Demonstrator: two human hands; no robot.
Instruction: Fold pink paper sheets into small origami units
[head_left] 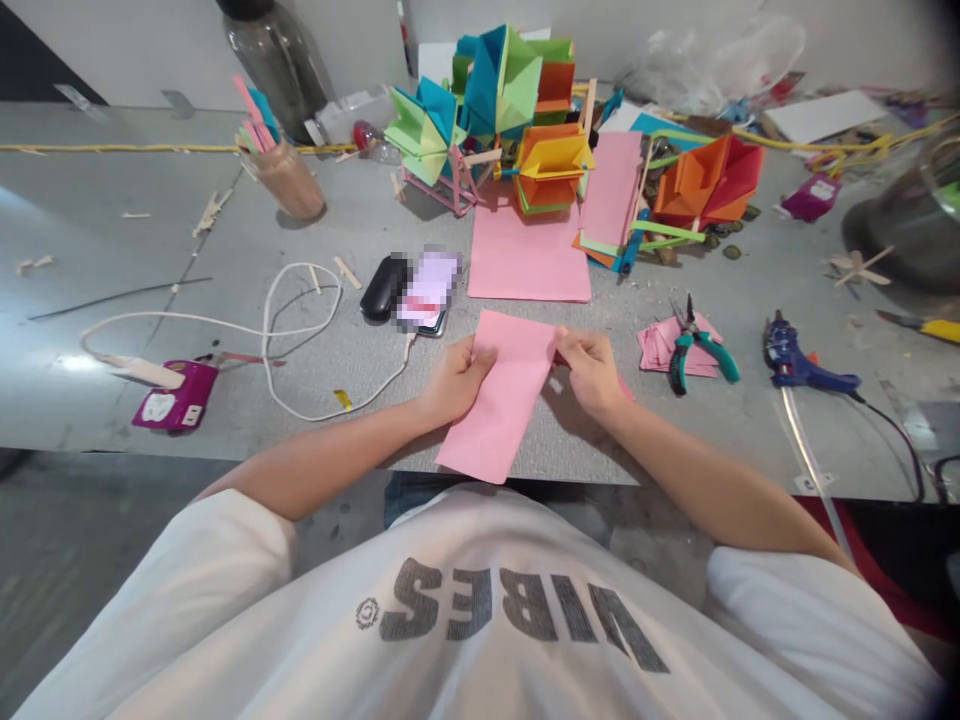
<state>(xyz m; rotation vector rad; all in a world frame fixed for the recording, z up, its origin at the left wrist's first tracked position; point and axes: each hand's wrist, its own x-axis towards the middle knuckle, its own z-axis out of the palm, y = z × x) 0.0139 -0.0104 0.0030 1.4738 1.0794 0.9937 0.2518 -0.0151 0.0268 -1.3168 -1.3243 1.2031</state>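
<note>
A pink sheet of paper (499,400) is held at a slant above the table's front edge. My left hand (455,382) grips its left side, thumb on top and the fingers hidden beneath. At the upper right corner, my right hand (590,368) pinches the sheet between thumb and fingers. Beyond it lies a larger pink sheet (529,262), flat on the table. To the right of my right hand, teal-handled pliers (697,345) rest on a small pile of pink paper pieces (654,345).
Folded paper shapes in several colours (499,85) stand at the back. On the right are a blue glue gun (806,365) and a yellow cutter (934,328). Left are a phone (429,287), a black case (385,288), a white cable (268,345) and a purple adapter (178,396).
</note>
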